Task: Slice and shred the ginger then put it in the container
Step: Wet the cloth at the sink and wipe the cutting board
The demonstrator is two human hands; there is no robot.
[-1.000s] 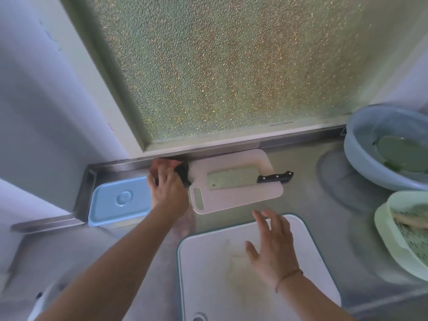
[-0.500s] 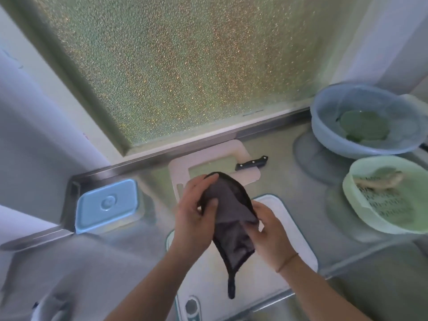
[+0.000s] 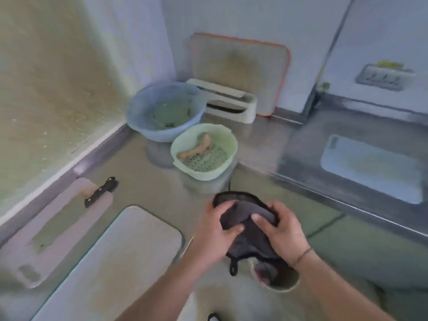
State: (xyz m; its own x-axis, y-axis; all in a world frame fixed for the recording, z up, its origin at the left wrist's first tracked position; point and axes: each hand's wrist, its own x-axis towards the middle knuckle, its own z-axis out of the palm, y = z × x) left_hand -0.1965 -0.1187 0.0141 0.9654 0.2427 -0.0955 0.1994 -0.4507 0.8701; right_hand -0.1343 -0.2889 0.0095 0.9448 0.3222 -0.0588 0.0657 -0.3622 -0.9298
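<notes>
A brown piece of ginger (image 3: pixel 196 148) lies in the green strainer basket (image 3: pixel 228 137) at the middle of the steel counter. A cleaver with a black handle (image 3: pixel 100 192) rests on a small pinkish board (image 3: pixel 67 218) at the left. A large white cutting board (image 3: pixel 111 262) lies in front of it. My left hand (image 3: pixel 214 232) and my right hand (image 3: pixel 281 230) both grip a dark grey cloth (image 3: pixel 249 230) in front of the basket, to the right of the white board. No lidded container shows in this view.
A blue basin (image 3: pixel 136 112) holding water stands behind the green basket. An orange-rimmed board (image 3: pixel 238 70) leans on the back wall behind a white rack (image 3: pixel 231 100). A sink (image 3: pixel 370 167) lies at the right. The frosted window fills the left.
My left hand picked the dark cloth up from the back left and both hands now hold it. My view swung right, so the blue lidded container left the frame.
</notes>
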